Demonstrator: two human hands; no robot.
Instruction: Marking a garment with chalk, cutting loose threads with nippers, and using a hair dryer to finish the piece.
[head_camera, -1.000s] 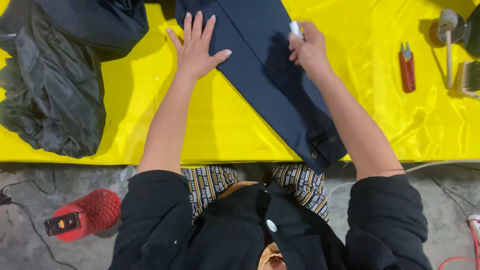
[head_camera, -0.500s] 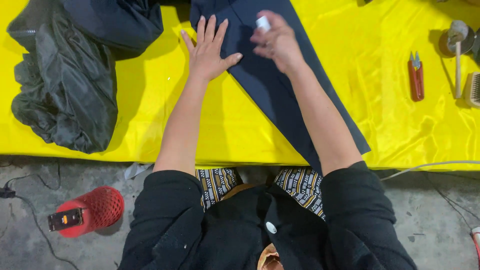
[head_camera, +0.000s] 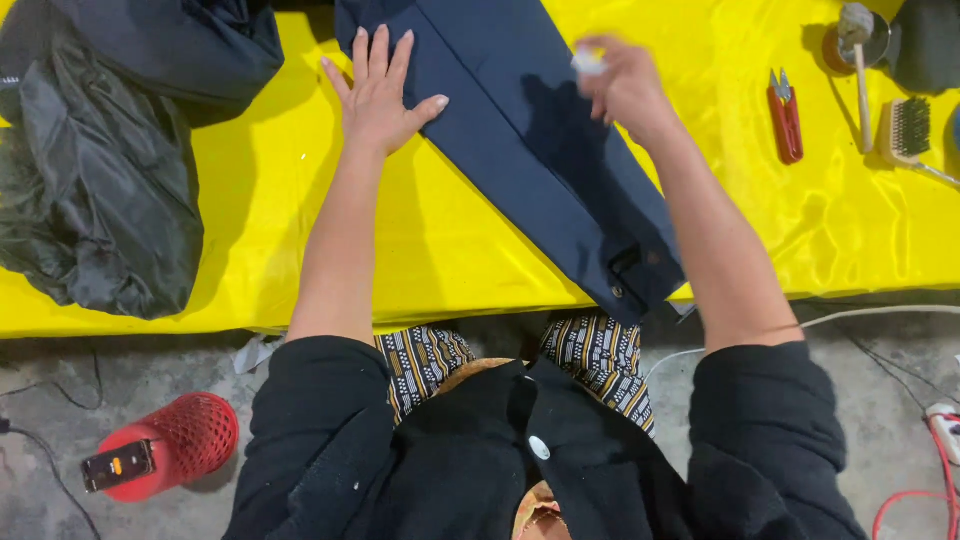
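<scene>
— Which way did the navy sleeve (head_camera: 540, 170) lie?

— It ran on a slant across the yellow cloth (head_camera: 300, 230); its long axis went from the far edge of the view, near the middle, down toward the person's right; the cuff end, with a small button showing, hung just over the near edge of the cloth, above the person's patterned lap.

— And the left hand (head_camera: 378, 95)?

— It lay flat, palm down, fingers spread and pointing away from the body; the thumb reached onto the sleeve's left edge while the rest of the palm sat on the yellow cloth; the forearm came straight up from the body.

— The right hand (head_camera: 622, 85)?

— It was raised over the sleeve's right side, blurred; the fingers were curled together, pinching a small white object (head_camera: 588, 62); what that object was I could not tell.

— Anything else nearby?

— A crumpled dark garment (head_camera: 100, 190) lay at the left of the cloth; red snips (head_camera: 785, 120), a brush (head_camera: 908, 130) and a mallet (head_camera: 858, 50) lay at the right, well apart from the hands.
</scene>
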